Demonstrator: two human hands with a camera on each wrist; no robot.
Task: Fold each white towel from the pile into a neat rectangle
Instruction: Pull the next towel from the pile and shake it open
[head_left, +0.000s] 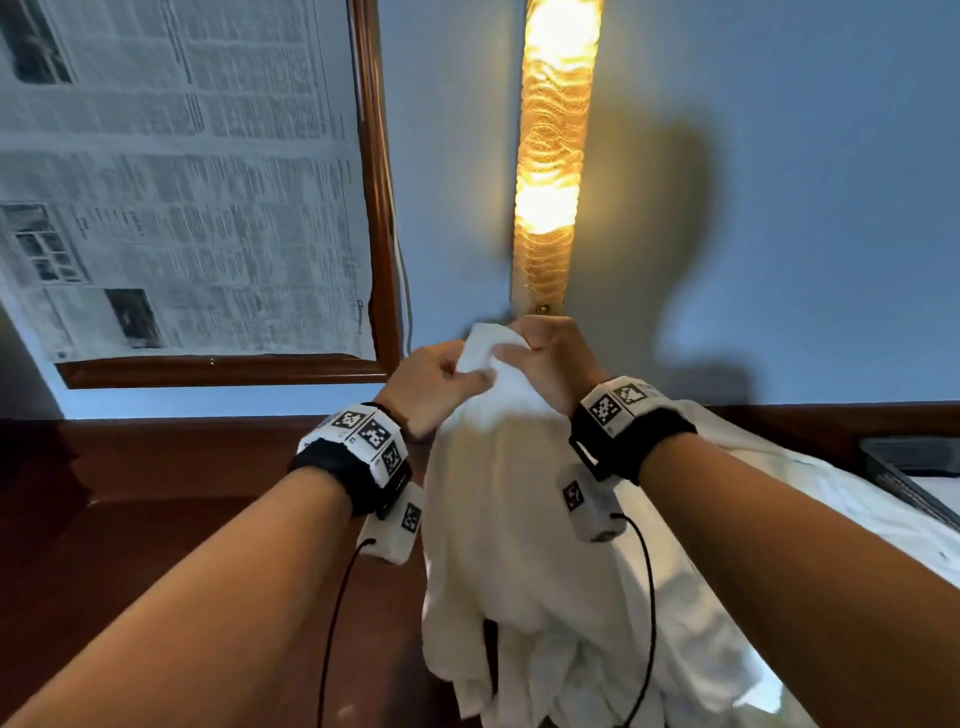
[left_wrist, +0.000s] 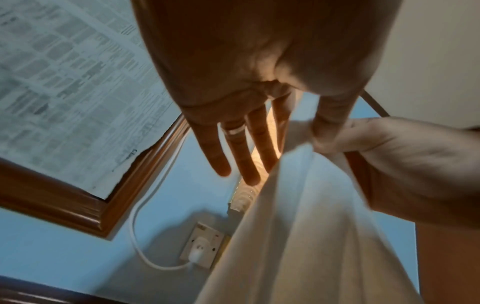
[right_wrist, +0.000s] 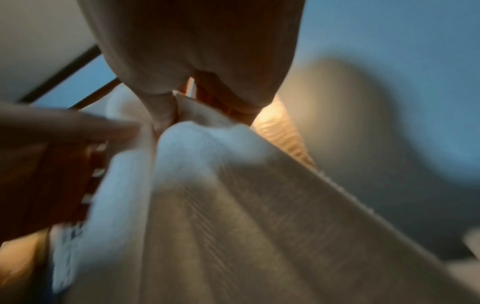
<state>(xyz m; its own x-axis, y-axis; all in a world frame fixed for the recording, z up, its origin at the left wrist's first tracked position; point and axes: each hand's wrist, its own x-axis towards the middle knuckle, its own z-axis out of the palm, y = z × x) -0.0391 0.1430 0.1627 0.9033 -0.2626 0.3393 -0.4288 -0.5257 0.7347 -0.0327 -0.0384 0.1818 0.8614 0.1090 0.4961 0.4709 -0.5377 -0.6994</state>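
Dark wooden desk (head_left: 156, 519) under heaped white towels (head_left: 779, 571)

Both hands (left_wrist: 306, 131) pinch the hanging white towel (left_wrist: 311, 226).

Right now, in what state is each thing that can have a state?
white towel: lifted, hanging unfolded from both hands.
left hand: thumb and forefinger pinch the towel's top edge; other fingers straight.
right hand: pinches the towel's top.
wall lamp: lit.
white plug: in the wall socket.
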